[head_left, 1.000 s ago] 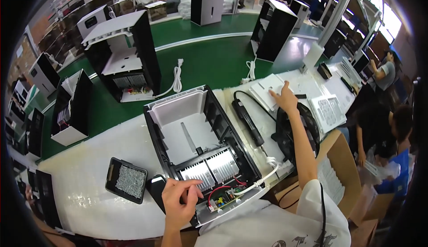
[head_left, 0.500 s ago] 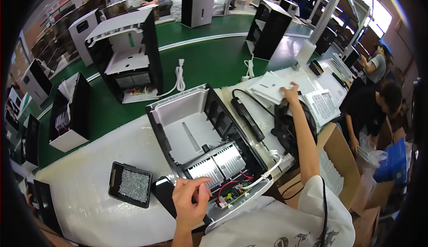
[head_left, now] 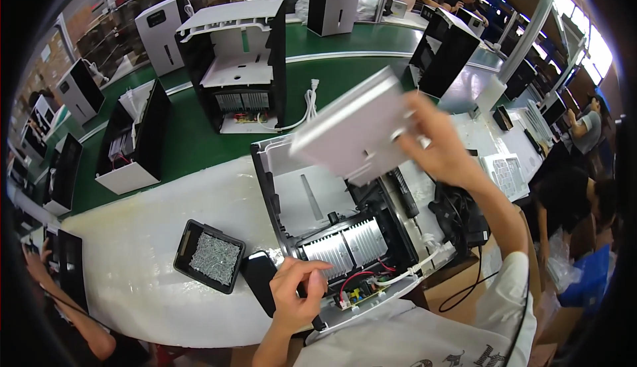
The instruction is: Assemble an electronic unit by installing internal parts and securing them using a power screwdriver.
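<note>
My right hand (head_left: 434, 143) grips a flat white plastic panel (head_left: 358, 131) by its right edge, tilted in the air above an open appliance housing (head_left: 264, 184). The panel is smeared by motion and hides part of the housing's far side. Inside the housing lie silver finned metal blocks (head_left: 348, 246), and a small circuit board (head_left: 361, 294) with red wires sits near me. My left hand (head_left: 300, 291) hovers by the housing's near left corner, fingers curled and thumb pinched in. Whatever is between those fingers, if anything, cannot be made out.
Left of the housing are a black tray of screws (head_left: 215, 259) and a dark phone-like slab (head_left: 259, 282). A black power screwdriver (head_left: 403, 194) lies on its right, near a bundle of black cable (head_left: 458, 211). Partly built units (head_left: 239, 62) stand on the green conveyor (head_left: 305, 45). Co-workers are nearby.
My right hand has lifted the white panel off the right side of the bench and swung it left over the housing. My left hand keeps its curled pose. The view has shifted.
</note>
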`<state>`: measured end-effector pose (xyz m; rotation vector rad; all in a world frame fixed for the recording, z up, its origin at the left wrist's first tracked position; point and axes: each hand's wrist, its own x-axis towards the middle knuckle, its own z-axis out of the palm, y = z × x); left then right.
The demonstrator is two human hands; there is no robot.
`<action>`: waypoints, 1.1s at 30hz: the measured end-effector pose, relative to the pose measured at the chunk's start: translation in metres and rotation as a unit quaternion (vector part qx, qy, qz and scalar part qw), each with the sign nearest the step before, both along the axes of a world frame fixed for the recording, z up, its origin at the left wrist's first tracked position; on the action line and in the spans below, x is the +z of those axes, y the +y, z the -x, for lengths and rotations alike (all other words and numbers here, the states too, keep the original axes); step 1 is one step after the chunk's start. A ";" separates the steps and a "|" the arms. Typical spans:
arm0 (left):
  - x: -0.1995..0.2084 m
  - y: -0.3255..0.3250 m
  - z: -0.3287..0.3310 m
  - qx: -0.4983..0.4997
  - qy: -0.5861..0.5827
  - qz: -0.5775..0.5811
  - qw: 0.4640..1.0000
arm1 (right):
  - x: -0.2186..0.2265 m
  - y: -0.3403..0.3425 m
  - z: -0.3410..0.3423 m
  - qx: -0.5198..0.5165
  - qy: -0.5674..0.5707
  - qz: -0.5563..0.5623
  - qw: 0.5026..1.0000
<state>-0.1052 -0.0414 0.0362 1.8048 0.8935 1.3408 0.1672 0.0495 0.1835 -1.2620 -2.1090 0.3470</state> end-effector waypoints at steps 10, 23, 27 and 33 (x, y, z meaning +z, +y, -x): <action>-0.005 -0.004 0.002 0.008 -0.047 0.000 0.999 | 0.013 -0.010 0.037 0.085 -0.226 0.105 0.965; 0.003 -0.007 0.005 0.022 -0.053 0.027 0.998 | 0.025 0.000 0.067 0.239 -0.352 0.100 0.899; 0.002 -0.008 0.007 0.019 -0.059 0.043 0.997 | 0.027 -0.001 0.069 0.244 -0.358 0.105 0.895; 0.001 -0.006 0.013 0.017 -0.048 0.021 0.998 | 0.024 0.003 0.083 0.254 -0.391 0.110 0.878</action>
